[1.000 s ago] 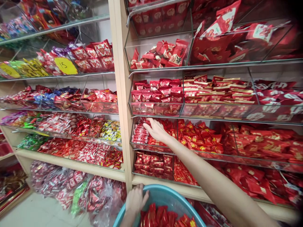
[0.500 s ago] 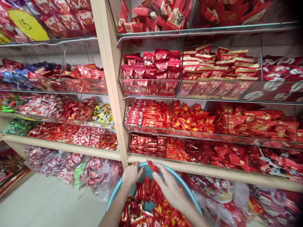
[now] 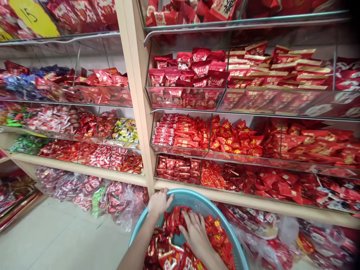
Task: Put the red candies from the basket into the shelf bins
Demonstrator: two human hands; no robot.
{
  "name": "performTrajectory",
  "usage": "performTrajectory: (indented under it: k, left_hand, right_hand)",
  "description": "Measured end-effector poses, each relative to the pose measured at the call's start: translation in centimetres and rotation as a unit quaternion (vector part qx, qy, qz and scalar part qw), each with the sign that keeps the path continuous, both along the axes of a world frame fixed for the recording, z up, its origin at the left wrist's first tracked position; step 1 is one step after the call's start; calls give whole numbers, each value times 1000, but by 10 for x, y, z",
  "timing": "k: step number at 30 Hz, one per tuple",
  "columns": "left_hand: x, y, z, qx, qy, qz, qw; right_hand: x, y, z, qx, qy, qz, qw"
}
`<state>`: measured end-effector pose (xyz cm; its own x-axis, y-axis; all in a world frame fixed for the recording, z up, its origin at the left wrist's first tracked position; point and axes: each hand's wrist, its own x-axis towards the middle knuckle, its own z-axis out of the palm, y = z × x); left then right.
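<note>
A blue plastic basket (image 3: 194, 198) stands below me against the shelf's bottom edge, holding many red-wrapped candies (image 3: 221, 236). My left hand (image 3: 158, 203) grips its far left rim, the thumb on the inner side and the fingers over the outside. Inside the basket, my right hand (image 3: 195, 230) lies palm down on the red packets with its fingers spread. Whatever is under that palm is hidden. A bit of bare blue basket bottom shows between the piles, left of my right wrist.
Glass-fronted shelves of wrapped candies (image 3: 236, 140) rise ahead, split by a wooden post (image 3: 137, 75). Clear plastic bags of candies (image 3: 123, 202) sit under the lowest ledge on the left, more bags (image 3: 270, 232) on the right. Pale floor tiles (image 3: 67, 240) lie at left.
My right hand has moved down from the far rim into the basket; the red packet it held is no longer seen in its fingers. My left hand stays on the rim.
</note>
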<state>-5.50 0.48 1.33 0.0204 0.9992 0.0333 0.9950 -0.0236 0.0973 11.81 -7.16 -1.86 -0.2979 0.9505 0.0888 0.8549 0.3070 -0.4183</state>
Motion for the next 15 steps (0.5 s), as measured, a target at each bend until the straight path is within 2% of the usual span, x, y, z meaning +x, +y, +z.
performTrajectory:
  k: [7, 15]
  left_hand:
    - [-1, 1, -2, 2, -3, -6, 1000]
    - [0, 1, -3, -5, -10, -1, 1000]
  right_hand:
    - [-3, -9, 9, -82, -36, 17, 996]
    - [-3, -22, 28, -41, 3, 14, 999]
